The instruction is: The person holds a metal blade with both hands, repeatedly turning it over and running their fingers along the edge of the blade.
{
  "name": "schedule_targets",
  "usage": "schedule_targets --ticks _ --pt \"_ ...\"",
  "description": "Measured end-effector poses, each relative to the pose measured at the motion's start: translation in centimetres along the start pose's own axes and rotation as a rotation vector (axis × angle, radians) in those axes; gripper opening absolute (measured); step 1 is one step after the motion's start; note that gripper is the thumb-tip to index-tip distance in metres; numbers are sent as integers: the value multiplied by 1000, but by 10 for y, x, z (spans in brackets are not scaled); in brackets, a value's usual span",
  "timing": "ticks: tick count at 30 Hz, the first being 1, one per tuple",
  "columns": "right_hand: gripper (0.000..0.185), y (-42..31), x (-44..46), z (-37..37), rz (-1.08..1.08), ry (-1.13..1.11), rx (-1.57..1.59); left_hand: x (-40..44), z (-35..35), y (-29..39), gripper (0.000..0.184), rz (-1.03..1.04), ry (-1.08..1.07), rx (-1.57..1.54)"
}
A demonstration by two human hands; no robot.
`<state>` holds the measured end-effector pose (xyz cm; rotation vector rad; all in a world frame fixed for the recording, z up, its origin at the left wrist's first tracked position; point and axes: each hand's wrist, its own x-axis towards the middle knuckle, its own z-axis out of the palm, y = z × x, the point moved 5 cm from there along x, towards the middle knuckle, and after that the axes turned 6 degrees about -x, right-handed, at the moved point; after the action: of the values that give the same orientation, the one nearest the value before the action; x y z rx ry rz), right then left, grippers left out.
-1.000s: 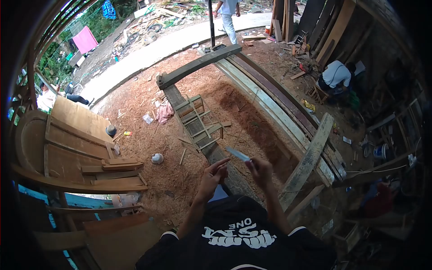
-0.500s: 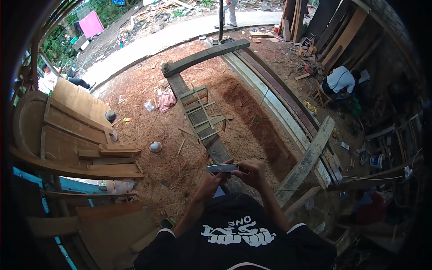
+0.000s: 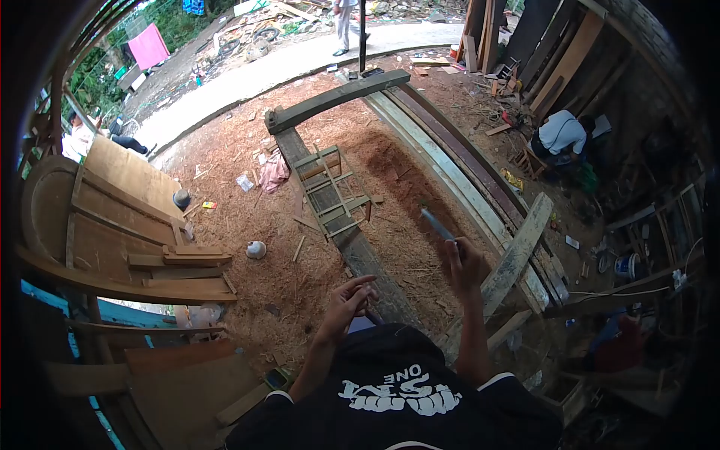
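Silver-grey, a blade (image 3: 438, 225) is held in the right hand (image 3: 466, 264), its tip pointed forward and leftward. The left hand (image 3: 347, 301) is held loosely half-curled, fingers parted. Between the hands a plank (image 3: 369, 262) is seen; beyond them, sticks (image 3: 334, 181) are laid across it.

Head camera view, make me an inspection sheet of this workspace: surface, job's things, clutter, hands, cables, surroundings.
Surface: wooden beam before the person, a small slatted wooden frame resting across it; wood shavings cover the ground.
Job's things: knife-like blade, raised, pointing away from the person.
Clutter: pink cloth, clear plastic scrap, loose wood strip.
Hands: right hand grips the blade; left hand has loosely bent fingers, nothing seen held.
Cables: thin pale line at right; cord or string, cannot tell.
Surroundings: crouching person at right; leaning boards behind.
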<state>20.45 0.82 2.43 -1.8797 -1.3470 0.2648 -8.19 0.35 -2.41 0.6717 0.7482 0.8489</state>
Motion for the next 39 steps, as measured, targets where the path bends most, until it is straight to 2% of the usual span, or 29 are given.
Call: schedule_targets --ticks 3,5,8,13,15,18,20,23,24,27,29,30,31,34,37,39 --pt "27 -16 -21 12 -114 -116 -20 8 2 2 32 41 20 125" --pt "26 -21 -41 37 -101 -263 60 15 6 4 33 59 -10 184" --pt "24 -52 -60 57 -251 -289 90 20 16 3 33 66 -60 162" --pt "21 -63 -59 67 -328 -332 118 21 20 3 32 129 -74 179" --pt "20 -56 -53 64 -434 -307 94 23 9 -6 32 57 -65 118" --pt "21 -19 -36 61 -285 -105 66 20 4 -2 32 3 -71 99" --pt "26 9 -12 41 -5 44 51 8 7 5 30 -48 -101 69" --pt "27 -6 -1 8 84 3 46 10 -5 2 31 29 -15 165" --pt "28 -14 -5 12 -56 55 105 12 -8 3 32 35 13 144" --pt "26 -32 -29 38 -178 -241 98 22 -7 2 34 36 60 106" --pt "28 -53 -43 48 -150 -471 122 26 1 4 35 28 63 129" --pt "28 -54 -47 55 -172 -515 123 26 7 6 33 103 -35 115" --pt "28 -53 -50 64 -194 -561 128 28 10 5 33 105 -23 124" --pt "29 -40 -46 70 -129 -594 264 33 20 4 34 93 -49 118" --pt "30 -36 -40 64 -211 -489 342 41 20 1 34 94 -131 192" --pt "30 -35 -34 58 -297 -441 216 41 24 5 34 40 -133 230"
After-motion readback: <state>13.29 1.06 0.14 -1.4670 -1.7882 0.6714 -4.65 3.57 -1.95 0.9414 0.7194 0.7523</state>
